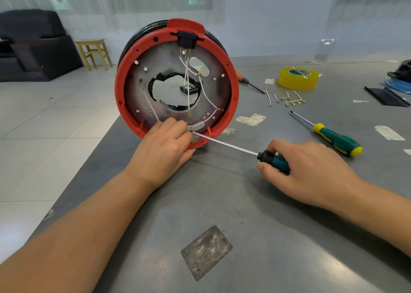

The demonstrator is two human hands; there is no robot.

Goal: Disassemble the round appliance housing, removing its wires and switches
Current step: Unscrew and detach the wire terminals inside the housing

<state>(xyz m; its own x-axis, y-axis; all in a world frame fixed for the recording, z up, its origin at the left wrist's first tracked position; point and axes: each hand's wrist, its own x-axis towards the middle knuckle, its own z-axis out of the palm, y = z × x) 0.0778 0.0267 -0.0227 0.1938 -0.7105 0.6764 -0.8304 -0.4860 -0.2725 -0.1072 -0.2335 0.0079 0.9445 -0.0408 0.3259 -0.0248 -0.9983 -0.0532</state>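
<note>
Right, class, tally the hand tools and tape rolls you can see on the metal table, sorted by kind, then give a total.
Screwdrivers: 3, one in the right hand at, a green and yellow one, a wooden-handled one
Tape rolls: 1, yellow
Total: 4

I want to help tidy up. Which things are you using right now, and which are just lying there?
In use:
housing
wires
screwdriver in the right hand
left hand, at the rim

Lying about:
second screwdriver
third screwdriver
tape
loose wire pieces
</note>
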